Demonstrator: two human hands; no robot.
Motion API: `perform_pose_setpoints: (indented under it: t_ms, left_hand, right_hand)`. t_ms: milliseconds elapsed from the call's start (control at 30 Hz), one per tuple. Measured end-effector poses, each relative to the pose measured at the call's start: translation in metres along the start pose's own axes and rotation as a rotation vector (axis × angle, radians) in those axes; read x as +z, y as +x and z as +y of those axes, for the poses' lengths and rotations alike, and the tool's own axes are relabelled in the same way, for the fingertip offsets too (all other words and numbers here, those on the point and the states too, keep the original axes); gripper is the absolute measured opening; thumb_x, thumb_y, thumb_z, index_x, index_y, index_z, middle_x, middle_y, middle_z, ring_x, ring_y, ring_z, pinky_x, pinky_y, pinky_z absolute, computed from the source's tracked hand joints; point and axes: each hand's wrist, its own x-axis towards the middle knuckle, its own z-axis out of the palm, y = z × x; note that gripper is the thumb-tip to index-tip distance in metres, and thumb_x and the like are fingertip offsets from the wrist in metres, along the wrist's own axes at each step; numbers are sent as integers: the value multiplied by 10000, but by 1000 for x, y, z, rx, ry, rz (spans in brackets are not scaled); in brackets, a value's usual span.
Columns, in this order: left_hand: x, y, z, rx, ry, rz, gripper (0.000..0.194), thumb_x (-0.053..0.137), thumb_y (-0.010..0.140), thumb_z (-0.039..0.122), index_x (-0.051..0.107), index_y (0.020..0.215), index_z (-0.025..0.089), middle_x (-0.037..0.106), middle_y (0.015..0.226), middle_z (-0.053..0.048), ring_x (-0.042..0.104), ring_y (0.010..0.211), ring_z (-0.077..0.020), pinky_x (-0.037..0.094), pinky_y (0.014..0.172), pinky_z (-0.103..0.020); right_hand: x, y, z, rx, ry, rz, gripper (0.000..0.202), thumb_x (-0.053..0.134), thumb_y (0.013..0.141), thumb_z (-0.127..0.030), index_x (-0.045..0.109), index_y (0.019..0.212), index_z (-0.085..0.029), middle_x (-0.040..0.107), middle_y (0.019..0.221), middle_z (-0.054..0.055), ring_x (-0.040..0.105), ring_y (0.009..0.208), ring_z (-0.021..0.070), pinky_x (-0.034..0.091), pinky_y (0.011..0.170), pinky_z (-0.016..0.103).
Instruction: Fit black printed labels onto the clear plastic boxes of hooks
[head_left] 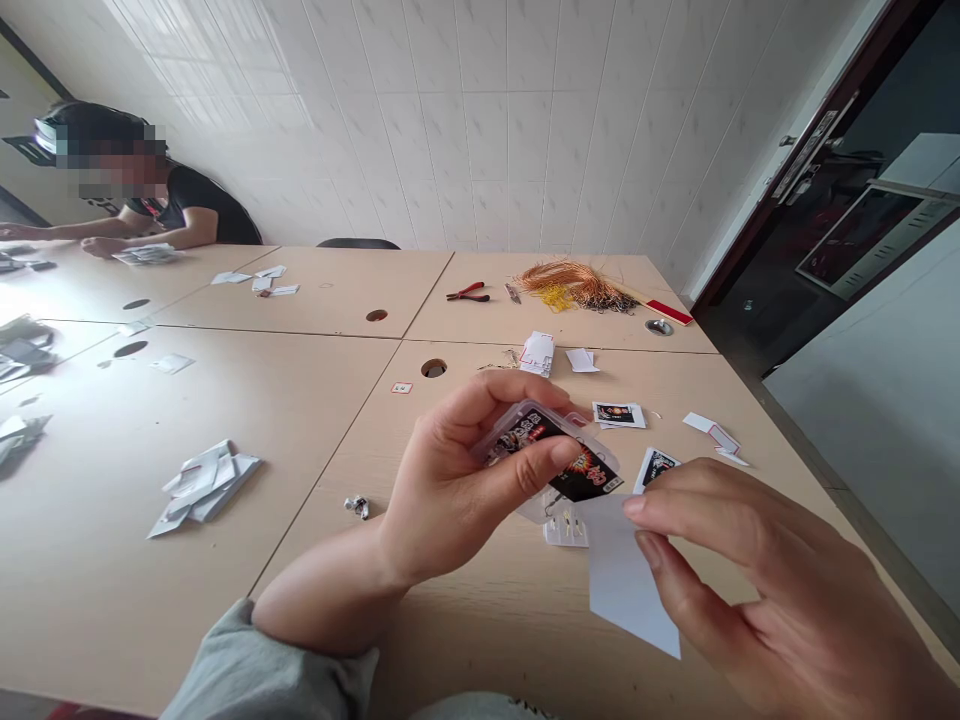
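My left hand [469, 480] is wrapped round a small clear plastic box [611, 457] with a black printed label [589, 477] on it, the thumb lying across the label. At the right, my right hand [739, 560] pinches the edge of a white paper sheet [630, 580] between thumb and fingers. The sheet hangs below the box, and its upper edge touches or lies close to the box. Under the box a clear tray [566, 530] with small metal pieces shows in part. A black-and-white card [658, 466] is partly hidden behind my right hand.
Red-handled pliers [469, 293], a bundle of copper-coloured strands [566, 280] and white cards [538, 353] lie farther back. White packets [206, 485] are on the left, a small metallic item [358, 507] by my left wrist. A person [191, 205] sits at the far left.
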Motion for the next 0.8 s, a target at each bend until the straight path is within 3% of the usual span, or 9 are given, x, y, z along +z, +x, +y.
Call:
perform_pose_setpoints:
  t_ms: [233, 433, 633, 800]
  left_hand:
    - [-3, 4, -2, 40, -4, 62, 196, 738, 883, 80, 708, 1016, 222, 779, 972, 33, 762, 810, -73, 633, 753, -141]
    - [-5, 5, -3, 96, 101, 121, 211, 767, 858, 97, 705, 1013, 227, 784, 980, 20, 757, 837, -98, 645, 748, -175]
    - [2, 0, -1, 136, 262, 110, 250, 760, 850, 68, 707, 1029, 234, 769, 966, 15, 747, 843, -88, 618, 765, -148]
    - [1, -1, 0, 131, 266, 99, 230, 756, 856, 77, 704, 1027, 222, 769, 976, -3, 748, 870, -109, 617, 779, -173]
  right_hand:
    - [-8, 0, 1, 45, -45, -139, 459, 473, 890, -9, 540, 1258, -275, 708, 934, -20, 690, 824, 117, 559, 747, 236]
    - [-5, 0, -1, 15, -123, -187, 523, 443, 878, -5, 509, 1319, -278, 740, 1011, -4, 713, 885, 134, 573, 797, 260]
    - [7, 2, -3, -77, -171, -180, 561, 412, 865, 10, 444, 1376, -219, 741, 850, 18, 728, 779, 199, 568, 641, 316]
    - [12, 6, 1, -68, -217, -189, 519, 436, 890, -5, 462, 1362, -217, 751, 893, 38, 727, 770, 209, 586, 636, 343]
